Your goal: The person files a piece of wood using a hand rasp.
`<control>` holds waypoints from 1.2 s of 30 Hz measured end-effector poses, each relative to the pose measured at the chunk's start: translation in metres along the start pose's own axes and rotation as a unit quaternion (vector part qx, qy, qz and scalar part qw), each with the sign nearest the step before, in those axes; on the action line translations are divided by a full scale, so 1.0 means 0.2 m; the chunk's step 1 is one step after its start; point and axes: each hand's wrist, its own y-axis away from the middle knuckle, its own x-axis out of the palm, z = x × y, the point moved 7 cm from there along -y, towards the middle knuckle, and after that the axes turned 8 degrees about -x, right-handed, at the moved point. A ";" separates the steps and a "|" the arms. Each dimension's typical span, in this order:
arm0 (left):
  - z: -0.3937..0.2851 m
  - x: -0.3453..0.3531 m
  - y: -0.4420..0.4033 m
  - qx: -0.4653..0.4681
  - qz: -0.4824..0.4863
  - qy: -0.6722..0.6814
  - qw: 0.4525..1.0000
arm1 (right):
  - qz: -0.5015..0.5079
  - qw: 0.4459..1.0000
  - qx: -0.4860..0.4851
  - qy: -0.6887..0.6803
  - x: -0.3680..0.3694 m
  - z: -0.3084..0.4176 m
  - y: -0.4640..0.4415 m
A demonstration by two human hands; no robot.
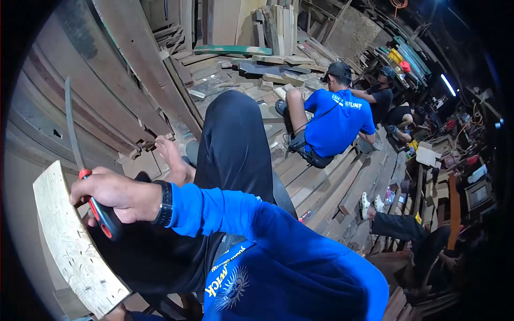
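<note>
My right hand (120, 195), at the end of a blue sleeve, is closed around the red and black handle (101, 214) of a file. Its long, thin grey blade (74, 128) points up and away to the left. Just beside and below this hand is a pale, slightly curved wooden board (77, 246) with dark specks on its face. At the bottom edge, part of my left hand (116, 313) shows against the board's lower end; most of its fingers are hidden behind the wood.
Tall planks (144, 59) lean along the left. Scrap wood (278, 75) covers the floor ahead. A person in a blue shirt (337, 120) squats in front, with other people beyond. Long beams (342, 182) lie to the right, near cluttered goods. My raised knee (233, 134) is in the middle.
</note>
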 end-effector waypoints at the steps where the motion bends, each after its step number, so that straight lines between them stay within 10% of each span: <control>1: 0.04 0.06 0.00 -0.008 -0.011 0.001 1.000 | -0.003 1.000 0.005 0.004 0.00 -0.02 -0.01; 5: 0.16 0.34 -0.06 -0.003 -0.060 -0.019 0.998 | -0.009 0.999 -0.010 0.046 0.01 -0.02 -0.02; 7: 0.03 0.53 -0.13 0.133 -0.122 -0.316 0.932 | -0.024 0.999 -0.024 0.042 -0.01 -0.04 -0.02; 8: -0.08 0.47 -0.14 0.023 -0.039 0.027 0.999 | -0.030 0.999 -0.032 0.025 -0.03 -0.05 -0.02; 11: -0.38 0.61 -0.24 -0.010 0.009 0.207 0.978 | -0.067 0.997 -0.020 0.034 -0.12 -0.04 0.00; 12: -0.42 0.61 -0.23 -0.057 0.089 0.092 0.990 | -0.073 0.997 -0.001 0.001 -0.13 -0.04 0.02; 15: -0.41 0.79 -0.13 0.238 -0.011 0.130 0.962 | -0.111 0.993 -0.003 0.042 -0.18 0.03 0.08; 17: -0.32 0.93 -0.06 0.183 -0.002 0.040 0.982 | -0.121 0.987 -0.019 0.107 -0.25 0.05 0.08; 18: -0.20 1.03 -0.03 0.125 0.131 0.196 0.964 | -0.112 0.987 -0.020 0.112 -0.27 0.05 0.07; 25: -0.18 1.21 -0.21 -0.016 0.192 0.487 0.852 | -0.118 0.980 -0.043 0.153 -0.37 0.05 0.11; 26: -0.23 1.21 -0.26 -0.102 0.190 0.529 0.821 | -0.115 0.981 -0.043 0.149 -0.38 0.04 0.12; 27: -0.41 1.00 -0.30 0.127 -0.039 0.305 0.943 | -0.104 0.983 -0.038 0.149 -0.38 0.02 0.11; 28: -0.46 0.97 -0.33 0.121 -0.078 0.297 0.944 | -0.090 0.984 -0.034 0.147 -0.38 0.02 0.10; 36: -0.34 0.97 -0.36 -0.067 -0.054 0.552 0.829 | -0.077 0.981 0.000 0.179 -0.41 -0.16 0.10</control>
